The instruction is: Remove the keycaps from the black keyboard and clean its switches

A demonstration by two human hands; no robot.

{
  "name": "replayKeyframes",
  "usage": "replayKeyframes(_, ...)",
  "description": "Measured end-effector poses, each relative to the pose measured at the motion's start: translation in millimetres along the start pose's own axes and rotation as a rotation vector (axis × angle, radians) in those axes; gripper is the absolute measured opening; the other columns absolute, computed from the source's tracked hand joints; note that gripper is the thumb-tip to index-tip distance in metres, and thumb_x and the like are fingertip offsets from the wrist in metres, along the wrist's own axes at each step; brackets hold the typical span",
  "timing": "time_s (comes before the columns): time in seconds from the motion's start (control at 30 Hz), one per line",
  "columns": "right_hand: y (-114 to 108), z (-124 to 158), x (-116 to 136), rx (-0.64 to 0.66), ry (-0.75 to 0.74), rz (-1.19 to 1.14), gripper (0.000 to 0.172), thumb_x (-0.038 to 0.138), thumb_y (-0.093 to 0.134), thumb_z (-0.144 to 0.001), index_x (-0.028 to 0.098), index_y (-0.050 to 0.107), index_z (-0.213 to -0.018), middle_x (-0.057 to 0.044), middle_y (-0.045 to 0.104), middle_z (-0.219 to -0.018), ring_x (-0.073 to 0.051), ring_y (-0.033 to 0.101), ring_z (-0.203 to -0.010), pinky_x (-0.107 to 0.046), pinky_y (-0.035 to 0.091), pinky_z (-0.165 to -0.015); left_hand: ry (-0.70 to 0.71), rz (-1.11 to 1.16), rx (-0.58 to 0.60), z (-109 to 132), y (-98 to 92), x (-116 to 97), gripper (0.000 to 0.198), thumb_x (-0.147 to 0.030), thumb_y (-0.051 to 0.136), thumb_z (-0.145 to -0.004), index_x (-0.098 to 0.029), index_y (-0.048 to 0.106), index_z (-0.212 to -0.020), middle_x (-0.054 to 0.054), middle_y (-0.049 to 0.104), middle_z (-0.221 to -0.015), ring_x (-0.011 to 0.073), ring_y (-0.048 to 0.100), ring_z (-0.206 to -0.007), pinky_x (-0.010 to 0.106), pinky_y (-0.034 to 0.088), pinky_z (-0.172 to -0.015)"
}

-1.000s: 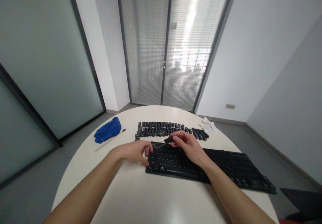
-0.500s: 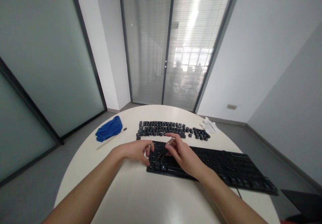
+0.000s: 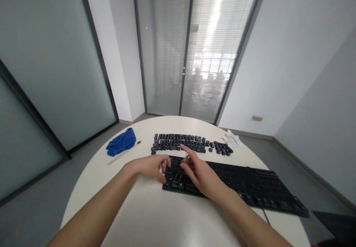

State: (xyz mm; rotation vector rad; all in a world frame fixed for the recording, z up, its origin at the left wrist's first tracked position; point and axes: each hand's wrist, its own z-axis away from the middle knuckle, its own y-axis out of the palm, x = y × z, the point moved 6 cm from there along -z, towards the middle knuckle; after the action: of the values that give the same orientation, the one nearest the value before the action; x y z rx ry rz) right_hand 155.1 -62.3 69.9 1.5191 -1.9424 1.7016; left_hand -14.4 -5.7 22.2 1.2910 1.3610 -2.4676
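Plainly, the right hand (image 3: pixel 200 173) has its thumb and fingertips closed on a wire-pronged tool (image 3: pixel 180 170), index finger lifted clear. The prongs point toward seven o'clock, over the left end of the black keyboard (image 3: pixel 236 179). From that grip the board stretches away to between three and four o'clock, its long axis running nearly straight across the person. At nine o'clock the left hand (image 3: pixel 153 166), fingers parted and bent, touches the board's left end; whether it pinches or merely presses, I can't tell. The right hand is nearer the prong tips. Loose keycaps (image 3: pixel 169 142) lie in rows around twelve. I can't make out whether the prongs touch a key: black blends into black, and the right hand and wrist cover part of the board.
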Motion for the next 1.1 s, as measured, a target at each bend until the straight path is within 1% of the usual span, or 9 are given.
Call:
replayKeyframes(0.2,6.2,1.8,5.7,0.005,-0.03,0.024,0.039,0.021,0.051,-0.097,0.025,0.042,-0.134,-0.003,0.069,-0.093,-0.016,0.065,-0.079,-0.028,0.051,-0.073,0.009,-0.001,-0.001,0.5,-0.6,-2.1,0.052,-0.023,0.082,-0.059,-0.023,0.056,-0.104,-0.005,0.063,-0.084,0.0146,0.058,-0.073,0.022,0.04,-0.062)
replayKeyframes(0.37,13.8,3.8,15.1,0.12,-0.051,0.072,0.051,0.019,0.055,-0.094,0.03,0.038,-0.141,-0.003,0.072,-0.102,-0.016,0.07,-0.079,-0.027,0.053,-0.073,0.014,0.012,-0.008,0.2,-1.4,-1.6,0.05,-0.022,0.081,-0.058,-0.022,0.056,-0.101,-0.005,0.062,-0.084,0.0151,0.058,-0.073,0.023,0.041,-0.063)
replayKeyframes(0.53,19.5,5.7,24.2,0.176,-0.187,0.144,0.046,0.018,0.054,-0.093,0.032,0.047,-0.137,-0.003,0.068,-0.123,-0.019,0.07,-0.095,-0.03,0.053,-0.082,0.025,0.005,-0.009,1.6,-1.8,-4.0,0.046,-0.023,0.08,-0.058,-0.022,0.056,-0.098,-0.005,0.062,-0.082,0.0156,0.059,-0.075,0.022,0.041,-0.061)
replayKeyframes(0.7,12.9,3.8,14.9,0.187,-0.122,0.028,0.046,0.019,0.057,-0.093,0.032,0.047,-0.135,-0.001,0.072,-0.106,-0.018,0.07,-0.087,-0.029,0.052,-0.08,0.025,0.005,-0.02,0.8,-1.3,-1.3,0.046,-0.024,0.08,-0.058,-0.022,0.057,-0.098,-0.005,0.062,-0.082,0.0161,0.06,-0.076,0.023,0.042,-0.063)
replayKeyframes(0.83,9.3,2.4,-0.7,0.15,-0.063,-0.125,0.049,0.021,0.058,-0.093,0.028,0.041,-0.138,-0.002,0.069,-0.093,-0.016,0.066,-0.079,-0.029,0.052,-0.074,0.007,0.025,0.003,-0.3,0.0,-0.7,0.052,-0.023,0.08,-0.058,-0.022,0.055,-0.104,-0.005,0.062,-0.085,0.0158,0.059,-0.076,0.023,0.042,-0.063)
replayKeyframes(1.0,17.5,0.2,-18.8,0.131,0.001,-0.419,0.077,0.021,0.061,-0.091,0.026,0.014,-0.151,-0.001,0.064,-0.091,-0.013,0.064,-0.076,-0.028,0.052,-0.072,-0.036,-0.004,0.028,1.3,0.4,-3.5,0.052,-0.025,0.079,-0.06,-0.022,0.054,-0.105,-0.004,0.063,-0.088,0.0151,0.058,-0.075,0.022,0.039,-0.061)
replayKeyframes(1.03,19.4,-0.7,-20.2,0.131,0.012,-0.453,0.076,0.023,0.062,-0.09,0.024,0.016,-0.15,0.0,0.064,-0.09,-0.013,0.064,-0.076,-0.028,0.052,-0.071,-0.04,-0.007,0.03,1.9,0.4,-4.1,0.052,-0.025,0.079,-0.061,-0.022,0.054,-0.106,-0.004,0.063,-0.088,0.0149,0.057,-0.075,0.022,0.039,-0.061)
replayKeyframes(1.07,21.2,-1.7,-21.0,0.133,0.023,-0.466,0.066,0.025,0.063,-0.09,0.022,0.027,-0.146,0.0,0.064,-0.087,-0.013,0.063,-0.075,-0.027,0.051,-0.07,-0.04,-0.01,0.033,2.6,0.3,-5.0,0.052,-0.025,0.079,-0.061,-0.022,0.053,-0.106,-0.004,0.063,-0.088,0.0147,0.057,-0.074,0.022,0.039,-0.061)
replayKeyframes(1.1,22.7,-2.8,-21.1,0.136,0.033,-0.468,0.051,0.028,0.063,-0.09,0.02,0.04,-0.135,0.0,0.064,-0.085,-0.013,0.062,-0.073,-0.027,0.05,-0.07,-0.037,-0.016,0.035,3.5,0.3,-6.3,0.054,-0.026,0.079,-0.06,-0.022,0.053,-0.107,-0.004,0.062,-0.088,0.0145,0.057,-0.074,0.022,0.039,-0.06)
